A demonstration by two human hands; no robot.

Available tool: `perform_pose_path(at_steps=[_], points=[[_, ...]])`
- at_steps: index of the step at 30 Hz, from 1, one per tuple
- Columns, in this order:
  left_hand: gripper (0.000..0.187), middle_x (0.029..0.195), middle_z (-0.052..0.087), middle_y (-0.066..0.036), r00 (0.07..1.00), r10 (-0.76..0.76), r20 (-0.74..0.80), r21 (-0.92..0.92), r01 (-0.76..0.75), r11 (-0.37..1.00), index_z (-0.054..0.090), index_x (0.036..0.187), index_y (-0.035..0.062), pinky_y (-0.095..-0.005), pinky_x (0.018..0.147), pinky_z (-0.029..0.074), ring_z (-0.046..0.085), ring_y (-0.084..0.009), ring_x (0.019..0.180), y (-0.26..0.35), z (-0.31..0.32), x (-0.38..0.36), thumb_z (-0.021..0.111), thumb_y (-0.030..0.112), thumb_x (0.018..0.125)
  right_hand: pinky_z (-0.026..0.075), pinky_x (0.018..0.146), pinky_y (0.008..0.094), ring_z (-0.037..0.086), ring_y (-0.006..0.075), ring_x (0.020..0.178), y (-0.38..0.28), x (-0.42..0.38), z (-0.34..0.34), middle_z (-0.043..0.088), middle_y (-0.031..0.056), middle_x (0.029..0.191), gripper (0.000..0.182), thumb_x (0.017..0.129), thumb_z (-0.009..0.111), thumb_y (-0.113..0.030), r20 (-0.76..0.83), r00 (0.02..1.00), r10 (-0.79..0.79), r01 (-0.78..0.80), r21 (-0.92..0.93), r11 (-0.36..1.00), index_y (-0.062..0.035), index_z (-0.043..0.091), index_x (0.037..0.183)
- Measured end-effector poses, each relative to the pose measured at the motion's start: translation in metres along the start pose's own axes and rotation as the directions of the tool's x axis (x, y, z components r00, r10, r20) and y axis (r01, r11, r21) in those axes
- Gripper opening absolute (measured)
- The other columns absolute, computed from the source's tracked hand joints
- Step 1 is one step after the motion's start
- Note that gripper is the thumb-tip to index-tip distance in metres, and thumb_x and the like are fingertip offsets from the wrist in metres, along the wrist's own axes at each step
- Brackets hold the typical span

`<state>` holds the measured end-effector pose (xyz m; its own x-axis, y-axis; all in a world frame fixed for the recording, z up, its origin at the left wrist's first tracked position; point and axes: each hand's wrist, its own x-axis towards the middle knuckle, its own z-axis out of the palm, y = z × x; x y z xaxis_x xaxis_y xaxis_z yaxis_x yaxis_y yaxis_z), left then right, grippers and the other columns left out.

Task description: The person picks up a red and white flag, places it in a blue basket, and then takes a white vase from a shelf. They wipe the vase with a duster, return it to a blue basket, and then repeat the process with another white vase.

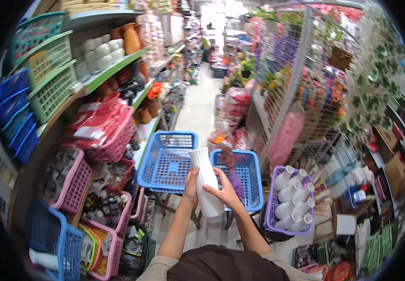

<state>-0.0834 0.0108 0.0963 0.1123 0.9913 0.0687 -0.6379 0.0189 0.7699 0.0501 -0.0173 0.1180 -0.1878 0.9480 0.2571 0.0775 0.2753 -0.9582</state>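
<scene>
- Two hands on one white vase (205,180): my left hand (191,185) wraps its left side from behind, fingers closed round the body.
- My right hand (224,189) is clamped on the right side, thumb across the front, fingers curled behind.
- The vase is ribbed, tall, held upright with a slight lean to the left, mouth up, in mid-air at chest height in front of me.
- Directly behind it: a big blue basket (167,161), tilted toward me, nothing visible in it.
- Just right of that, a second blue basket (247,180) with a purple flower stem (233,171) lying in it.
- Further right: a purple basket (277,220) holding several more white vases (292,203), lying on their sides, mouths up-right.
- Left side: shelf (113,68) stack with pink baskets (113,140) of red packets, white ceramic pots (102,49) on the green shelf above.
- Right side: wire rack (300,70) hung with artificial flowers and greenery.
- The tiled aisle floor (197,107) runs straight ahead between them.
</scene>
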Motion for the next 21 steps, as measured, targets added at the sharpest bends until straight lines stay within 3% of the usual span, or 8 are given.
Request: perform_pose_path(at_steps=[1, 2, 4, 5, 9, 14, 18, 21], points=[[0.04, 0.1, 0.055, -0.007, 0.997, 0.074, -0.034, -0.022, -0.075, 0.997, 0.042, 0.119, 0.004, -0.0304, 0.075, 0.049, 0.057, -0.0146, 0.087, 0.014, 0.0, -0.009, 0.053, 0.028, 0.088, 0.041, 0.089, 0.0342, 0.051, 0.0248, 0.107, 0.001, 0.005, 0.013, 0.049, 0.0168, 0.118, 0.074, 0.07, 0.074, -0.034, 0.024, 0.997, -0.078, 0.079, -0.031, 0.996, -0.0002, 0.04, 0.126], [0.04, 0.1, 0.055, -0.007, 0.992, 0.112, -0.065, -0.015, -0.113, 0.993, 0.042, 0.119, 0.004, -0.0304, 0.075, 0.049, 0.057, -0.0146, 0.087, 0.025, -0.003, -0.017, 0.053, 0.028, 0.088, 0.041, 0.089, 0.0342, 0.051, 0.0248, 0.107, -0.003, 0.009, 0.025, 0.049, 0.0168, 0.118, 0.074, 0.07, 0.074, -0.034, 0.069, 0.993, -0.094, 0.095, -0.016, 0.995, -0.0002, 0.04, 0.126], [0.042, 0.109, 0.05, -0.008, 0.942, 0.31, -0.128, 0.304, -0.26, 0.916, 0.041, 0.121, 0.0032, -0.0289, 0.086, 0.042, 0.051, -0.0143, 0.099, 0.046, -0.016, -0.033, 0.052, 0.028, 0.089, 0.041, 0.09, 0.0341, 0.05, 0.0247, 0.108, -0.017, 0.016, 0.049, 0.05, 0.0166, 0.117, 0.074, 0.068, 0.075, -0.032, 0.177, 0.982, -0.059, 0.054, 0.028, 0.998, -0.0009, 0.04, 0.126], [0.047, 0.117, 0.046, -0.01, 0.932, 0.327, -0.154, 0.342, -0.261, 0.903, 0.038, 0.126, 0.0011, -0.0293, 0.095, 0.033, 0.044, -0.0154, 0.108, 0.058, -0.023, -0.043, 0.052, 0.027, 0.09, 0.041, 0.089, 0.0332, 0.051, 0.0225, 0.106, -0.024, 0.017, 0.064, 0.052, 0.0148, 0.114, 0.072, 0.069, 0.075, -0.031, 0.235, 0.971, -0.033, 0.005, 0.117, 0.993, -0.0017, 0.04, 0.125], [0.054, 0.126, 0.043, -0.013, 0.831, 0.536, -0.146, 0.61, -0.351, 0.71, 0.033, 0.131, -0.0025, -0.0307, 0.098, 0.031, 0.041, -0.019, 0.116, 0.098, -0.065, -0.088, 0.052, 0.028, 0.09, 0.042, 0.086, 0.0313, 0.051, 0.0177, 0.101, -0.028, 0.022, 0.127, 0.053, 0.0103, 0.11, 0.066, 0.072, 0.074, -0.023, 0.417, 0.907, -0.068, -0.025, 0.215, 0.976, -0.0019, 0.041, 0.125], [0.053, 0.13, 0.041, -0.01, 0.683, 0.682, -0.261, 0.758, -0.293, 0.583, 0.031, 0.135, -0.0008, -0.0301, 0.101, 0.029, 0.04, -0.0181, 0.118, 0.138, -0.103, -0.166, 0.049, 0.023, 0.091, 0.04, 0.089, 0.0309, 0.05, 0.0179, 0.103, -0.056, 0.003, 0.202, 0.053, 0.0099, 0.111, 0.062, 0.075, 0.07, -0.018, 0.609, 0.792, -0.044, -0.224, 0.356, 0.907, -0.0009, 0.04, 0.125], [0.049, 0.129, 0.043, -0.013, 0.57, 0.758, -0.317, 0.744, -0.347, 0.571, 0.042, 0.13, 0.0015, -0.0328, 0.099, 0.032, 0.042, -0.0206, 0.119, 0.167, -0.1, -0.228, 0.054, 0.022, 0.088, 0.042, 0.086, 0.0303, 0.052, 0.0179, 0.1, -0.072, -0.018, 0.254, 0.054, 0.0106, 0.109, 0.056, 0.075, 0.07, -0.016, 0.672, 0.734, -0.098, -0.336, 0.485, 0.808, 0.0003, 0.041, 0.12], [0.046, 0.125, 0.048, -0.013, 0.464, 0.849, -0.252, 0.88, -0.256, 0.401, 0.046, 0.127, 0.0016, -0.0325, 0.098, 0.033, 0.043, -0.0231, 0.117, 0.176, -0.102, -0.273, 0.056, 0.02, 0.086, 0.041, 0.088, 0.0308, 0.052, 0.0184, 0.102, -0.09, -0.034, 0.289, 0.054, 0.0105, 0.11, 0.057, 0.074, 0.068, -0.013, 0.701, 0.694, -0.162, -0.392, 0.557, 0.732, 0.0, 0.04, 0.122]])
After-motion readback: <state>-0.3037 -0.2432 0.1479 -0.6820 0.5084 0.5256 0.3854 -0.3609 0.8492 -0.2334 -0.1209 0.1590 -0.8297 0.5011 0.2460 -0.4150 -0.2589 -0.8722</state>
